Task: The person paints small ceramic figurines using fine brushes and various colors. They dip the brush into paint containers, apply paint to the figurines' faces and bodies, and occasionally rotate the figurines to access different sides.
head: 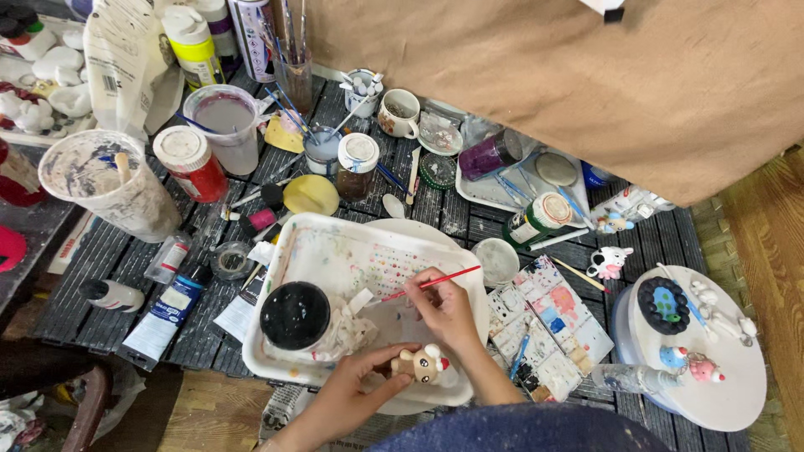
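My left hand [356, 393] grips a small tan animal figurine [421, 364] with a red and white detail, low over the near rim of a white tray [280, 243]. My right hand [444, 308] pinches a thin red-handled paintbrush [435, 281]. Its tip points left onto the paint-speckled tray bottom. A black round lid [294, 315] lies in the tray on crumpled white paper, left of both hands.
A paint palette [548, 326] lies right of the tray. A round white stand [712, 368] carries small painted figurines at far right. Paint jars [191, 162], cups, tubes [167, 311] and brushes crowd the dark slatted mat. A brown cloth [586, 75] hangs behind.
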